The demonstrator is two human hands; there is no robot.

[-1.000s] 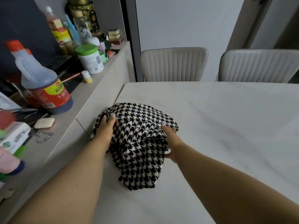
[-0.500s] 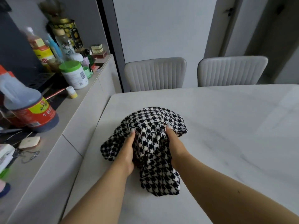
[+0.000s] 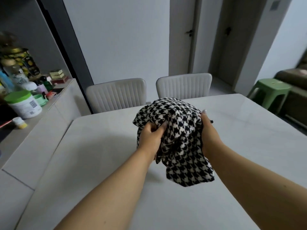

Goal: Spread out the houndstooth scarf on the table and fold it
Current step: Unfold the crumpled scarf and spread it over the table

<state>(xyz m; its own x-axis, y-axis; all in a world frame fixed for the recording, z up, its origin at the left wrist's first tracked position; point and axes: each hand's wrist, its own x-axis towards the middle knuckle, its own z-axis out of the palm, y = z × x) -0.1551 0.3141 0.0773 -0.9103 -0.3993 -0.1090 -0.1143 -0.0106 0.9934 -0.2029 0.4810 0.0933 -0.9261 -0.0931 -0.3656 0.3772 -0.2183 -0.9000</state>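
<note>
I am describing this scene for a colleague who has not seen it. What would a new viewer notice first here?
First is the black-and-white houndstooth scarf, bunched and held up over the middle of the white table, the left hand and the right hand gripping its sides. Next come the two pale ribbed chairs at the far edge, then the crowded counter on the left.

1. The scarf point(image 3: 176, 140) sits bunched between both hands, above the middle of the bench point(image 3: 103, 163).
2. Left hand point(image 3: 150, 138) grips its left side, right hand point(image 3: 209, 136) presses its right side.
3. A loose end hangs down toward the near side.
4. Two chairs point(image 3: 116, 97) stand side by side behind the bench's far edge.
5. A sideboard point(image 3: 41, 135) runs along the left, with a tub point(image 3: 24, 103) and bottles on top.
6. A stool point(image 3: 270, 92) stands off the far right corner.
</note>
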